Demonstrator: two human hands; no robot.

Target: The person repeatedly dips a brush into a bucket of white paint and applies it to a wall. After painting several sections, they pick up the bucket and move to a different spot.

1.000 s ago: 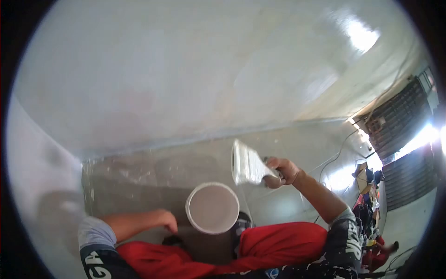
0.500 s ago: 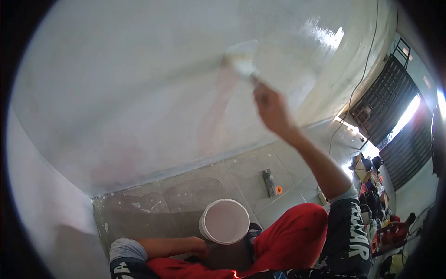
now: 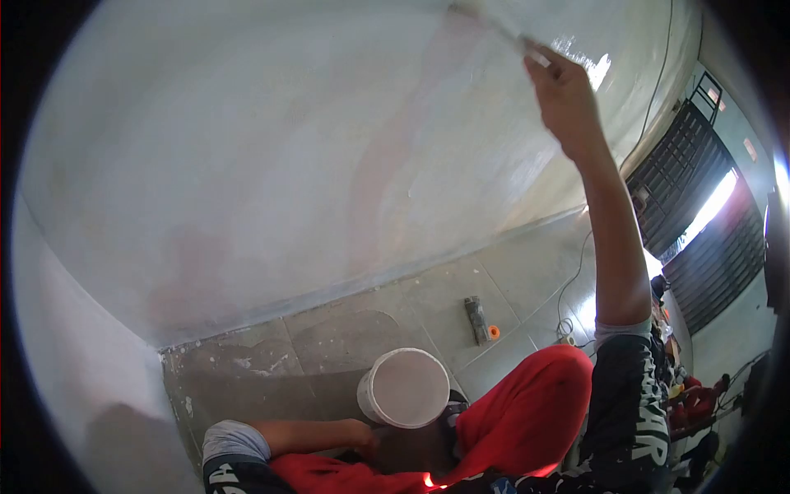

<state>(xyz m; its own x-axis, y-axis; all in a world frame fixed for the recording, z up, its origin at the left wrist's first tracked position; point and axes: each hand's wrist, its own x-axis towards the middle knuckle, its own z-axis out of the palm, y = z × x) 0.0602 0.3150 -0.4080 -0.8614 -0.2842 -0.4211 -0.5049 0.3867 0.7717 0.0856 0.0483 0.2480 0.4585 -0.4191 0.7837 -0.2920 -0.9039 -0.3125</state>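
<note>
Raised high against the pale wall (image 3: pixel 271 148), my right hand (image 3: pixel 568 103) is closed around the handle of a paintbrush (image 3: pixel 494 26). The brush points up and left, and its head is blurred near the top edge of the view. A white bucket (image 3: pixel 369 395) stands between my legs, its round mouth facing up and its inside pale. Low beside the bucket, my left hand (image 3: pixel 355 436) looks closed; its fingertips are hidden, and I cannot make out what it holds. Wet-looking shine (image 3: pixel 580 62) shows on the wall behind my right hand.
A dark flat-bladed tool (image 3: pixel 476 319) lies on the tiled floor beside an orange ring (image 3: pixel 494 332). A cable (image 3: pixel 568 296) runs down the wall and across the floor. At the right are a dark slatted shutter (image 3: pixel 716 255) and a cluttered heap (image 3: pixel 695 403).
My right hand has swept the paintbrush up and to the right along the wall. The bucket and my knee appear slightly further right. My left hand stays low by the bucket.
</note>
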